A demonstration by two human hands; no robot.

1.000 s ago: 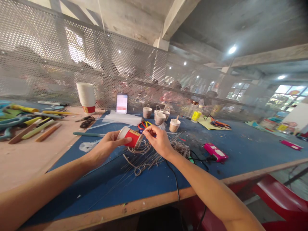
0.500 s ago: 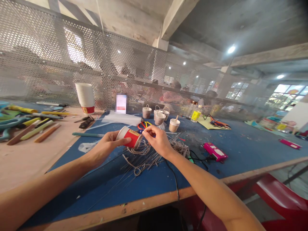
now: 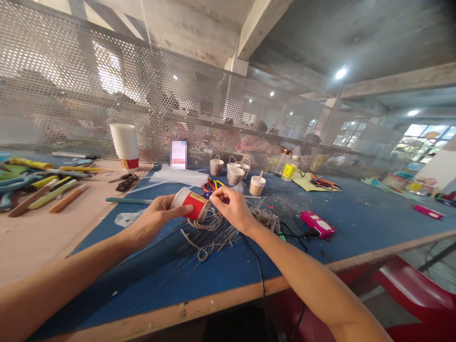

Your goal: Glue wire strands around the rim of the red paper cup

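A red and white paper cup lies tilted on its side in the grip of my left hand, thumb along its wall. Close to the cup's right end, my right hand has its thumb and forefinger pinched together; whatever sits between those fingertips is too small to make out. Under both hands spreads a heap of thin wires with loops of grey cord. Scissors with red and yellow handles lie just behind the cup, partly hidden.
Small grey buckets and a cup with a stick stand behind. Stacked paper cups, a phone and a yellow-labelled bottle line the back. Tools lie left; a magenta device with a black cable lies right.
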